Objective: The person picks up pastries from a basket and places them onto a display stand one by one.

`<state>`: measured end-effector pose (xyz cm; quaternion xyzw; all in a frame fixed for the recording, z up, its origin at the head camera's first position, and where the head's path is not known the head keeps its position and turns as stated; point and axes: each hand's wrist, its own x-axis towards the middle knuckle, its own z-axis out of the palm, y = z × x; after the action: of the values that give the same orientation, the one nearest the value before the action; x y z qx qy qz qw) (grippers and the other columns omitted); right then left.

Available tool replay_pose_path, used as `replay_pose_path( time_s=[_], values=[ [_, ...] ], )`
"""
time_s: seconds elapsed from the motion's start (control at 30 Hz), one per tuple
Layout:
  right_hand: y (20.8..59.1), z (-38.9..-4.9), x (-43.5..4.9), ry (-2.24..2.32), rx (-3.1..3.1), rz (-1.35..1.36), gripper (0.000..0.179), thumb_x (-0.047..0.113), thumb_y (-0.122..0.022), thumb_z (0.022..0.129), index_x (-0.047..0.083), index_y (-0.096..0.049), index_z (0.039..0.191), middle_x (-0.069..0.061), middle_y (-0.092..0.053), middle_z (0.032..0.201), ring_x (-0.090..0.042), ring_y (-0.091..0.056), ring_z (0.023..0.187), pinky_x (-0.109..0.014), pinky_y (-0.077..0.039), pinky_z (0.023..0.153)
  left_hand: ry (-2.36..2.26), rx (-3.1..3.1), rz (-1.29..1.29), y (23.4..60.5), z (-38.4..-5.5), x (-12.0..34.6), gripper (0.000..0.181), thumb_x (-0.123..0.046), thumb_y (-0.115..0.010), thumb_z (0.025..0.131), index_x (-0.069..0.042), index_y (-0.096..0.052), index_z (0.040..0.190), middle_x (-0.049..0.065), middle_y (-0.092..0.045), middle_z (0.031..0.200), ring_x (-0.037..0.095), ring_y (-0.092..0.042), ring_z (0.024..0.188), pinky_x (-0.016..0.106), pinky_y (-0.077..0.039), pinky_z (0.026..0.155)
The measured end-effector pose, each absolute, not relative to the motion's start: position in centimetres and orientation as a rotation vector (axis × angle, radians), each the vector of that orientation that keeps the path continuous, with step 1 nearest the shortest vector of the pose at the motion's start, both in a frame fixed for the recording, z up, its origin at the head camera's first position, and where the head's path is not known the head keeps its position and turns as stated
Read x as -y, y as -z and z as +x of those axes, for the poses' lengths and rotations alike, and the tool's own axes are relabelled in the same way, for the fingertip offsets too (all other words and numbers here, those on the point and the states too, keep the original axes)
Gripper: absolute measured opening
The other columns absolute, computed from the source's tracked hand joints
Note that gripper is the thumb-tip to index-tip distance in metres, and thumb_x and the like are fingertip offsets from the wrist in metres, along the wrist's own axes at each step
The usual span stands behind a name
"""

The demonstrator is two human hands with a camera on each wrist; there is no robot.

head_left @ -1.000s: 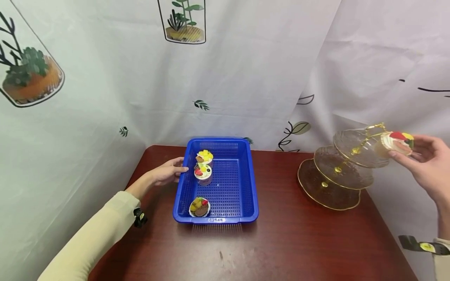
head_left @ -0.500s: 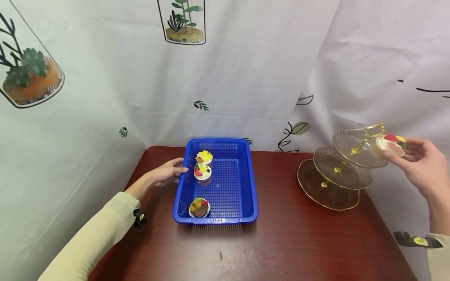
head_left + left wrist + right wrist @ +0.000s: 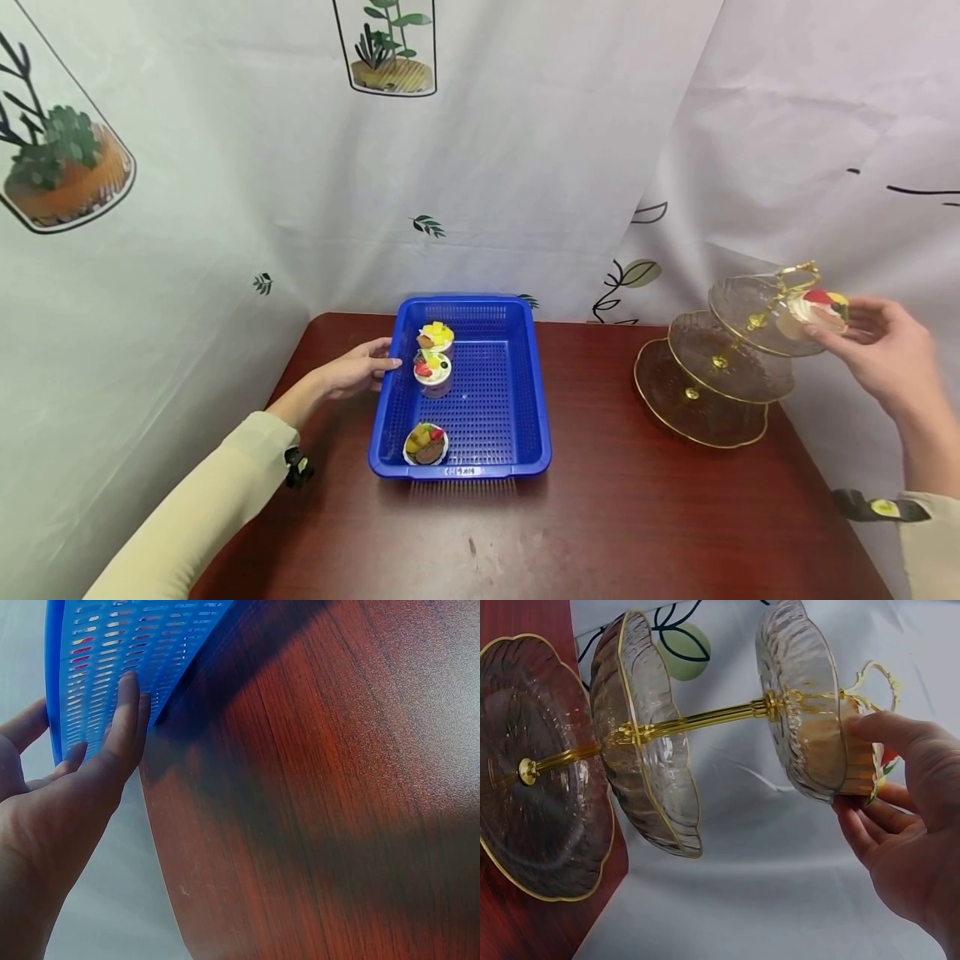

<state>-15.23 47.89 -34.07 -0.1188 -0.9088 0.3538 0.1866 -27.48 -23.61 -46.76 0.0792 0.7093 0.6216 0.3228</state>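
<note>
My right hand (image 3: 885,350) holds a cupcake (image 3: 813,312) with white cream and red and yellow fruit on top, between thumb and fingers. It is at the top tier of a three-tier cake stand (image 3: 720,379) with gold rims. In the right wrist view the cupcake's pale cup (image 3: 859,761) shows partly through the clear top plate (image 3: 802,712). My left hand (image 3: 356,367) grips the left wall of a blue plastic basket (image 3: 536,400), thumb over the rim and fingers (image 3: 127,701) against the outside. Inside the basket stand three more cupcakes along its left side, one chocolate-topped (image 3: 426,444) at the near end.
The dark red-brown table (image 3: 600,517) carries the basket in the middle and the stand at the right. A patterned white cloth (image 3: 525,183) hangs behind and at the sides. The stand's gold handle (image 3: 798,275) rises beside the held cupcake.
My right hand has moved left with the cupcake, from the outer right of the stand to over its top plate. My left hand and the basket have stayed in place.
</note>
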Motion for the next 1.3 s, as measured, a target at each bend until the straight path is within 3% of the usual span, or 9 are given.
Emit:
replay_pose_path(
  time_s=[0.07, 0.17, 0.27, 0.53, 0.7, 1.03, 1.17, 1.3],
  values=[
    [34.0, -15.3, -47.8, -0.979, 2.575, -0.334, 0.076, 0.033, -0.078, 0.086, -0.004, -0.042, 0.143, 0.023, -0.05, 0.103, 0.024, -0.045, 0.079, -0.001, -0.04, 0.063, -1.635, -1.86, 0.204, 46.8, -27.5, 23.6, 0.059, -0.018, -0.054, 0.103, -0.009, -0.023, 0.152, 0.026, -0.045, 0.144, 0.044, -0.057, 0.121, 0.055, -0.052, 0.091],
    [33.9, -15.5, -47.5, -0.92, 2.615, -0.334, 0.08, 0.036, -0.076, 0.087, -0.006, -0.039, 0.145, -0.003, -0.059, 0.119, 0.026, -0.042, 0.078, -0.001, -0.038, 0.062, -1.633, -1.863, 0.205, 46.8, -27.5, 23.6, 0.059, -0.018, -0.054, 0.103, -0.009, -0.022, 0.153, 0.026, -0.044, 0.144, 0.043, -0.057, 0.121, 0.054, -0.053, 0.091],
    [33.8, -15.7, -47.4, -0.885, 2.647, -0.324, 0.083, 0.037, -0.076, 0.087, -0.007, -0.038, 0.145, -0.027, -0.052, 0.13, 0.028, -0.04, 0.077, -0.001, -0.037, 0.062, -1.635, -1.862, 0.199, 46.8, -27.6, 23.6, 0.06, -0.018, -0.054, 0.103, -0.009, -0.022, 0.153, 0.026, -0.044, 0.144, 0.043, -0.057, 0.121, 0.054, -0.053, 0.091],
    [33.8, -15.7, -47.6, -0.888, 2.68, -0.303, 0.088, 0.039, -0.077, 0.086, -0.006, -0.033, 0.148, -0.037, -0.046, 0.137, 0.029, -0.036, 0.077, -0.001, -0.037, 0.061, -1.64, -1.858, 0.186, 46.7, -27.5, 23.5, 0.06, -0.017, -0.054, 0.103, -0.009, -0.022, 0.153, 0.026, -0.044, 0.144, 0.043, -0.056, 0.122, 0.054, -0.053, 0.091],
    [34.0, -15.5, -47.7, -0.905, 2.673, -0.287, 0.089, 0.038, -0.077, 0.086, -0.002, -0.031, 0.151, -0.032, -0.043, 0.145, 0.028, -0.037, 0.081, 0.001, -0.034, 0.066, -1.643, -1.858, 0.184, 46.7, -27.5, 23.6, 0.059, -0.017, -0.054, 0.103, -0.009, -0.023, 0.153, 0.026, -0.044, 0.144, 0.042, -0.056, 0.121, 0.054, -0.053, 0.091],
    [34.1, -15.3, -47.7, -0.926, 2.661, -0.305, 0.087, 0.038, -0.076, 0.087, 0.003, -0.031, 0.153, -0.026, -0.04, 0.15, 0.012, -0.046, 0.109, 0.003, -0.032, 0.07, -1.64, -1.863, 0.188, 46.8, -27.5, 23.6, 0.057, -0.016, -0.053, 0.104, -0.009, -0.024, 0.152, 0.026, -0.045, 0.144, 0.041, -0.057, 0.121, 0.054, -0.053, 0.091],
    [34.1, -15.0, -47.8, -0.945, 2.626, -0.29, 0.084, 0.036, -0.076, 0.088, 0.008, -0.032, 0.153, -0.008, -0.043, 0.151, 0.006, -0.045, 0.12, 0.004, -0.033, 0.073, -1.642, -1.859, 0.188, 46.7, -27.4, 23.6, 0.057, -0.016, -0.053, 0.104, -0.008, -0.024, 0.153, 0.027, -0.044, 0.145, 0.042, -0.057, 0.121, 0.055, -0.052, 0.091],
    [33.8, -14.7, -47.9, -0.968, 2.558, -0.251, 0.076, 0.03, -0.077, 0.087, 0.013, -0.038, 0.151, 0.014, -0.05, 0.133, 0.013, -0.045, 0.109, 0.004, -0.033, 0.079, -1.641, -1.857, 0.19, 46.7, -27.5, 23.6, 0.058, -0.017, -0.053, 0.103, -0.009, -0.024, 0.153, 0.027, -0.043, 0.145, 0.042, -0.057, 0.121, 0.055, -0.053, 0.091]
  ],
)
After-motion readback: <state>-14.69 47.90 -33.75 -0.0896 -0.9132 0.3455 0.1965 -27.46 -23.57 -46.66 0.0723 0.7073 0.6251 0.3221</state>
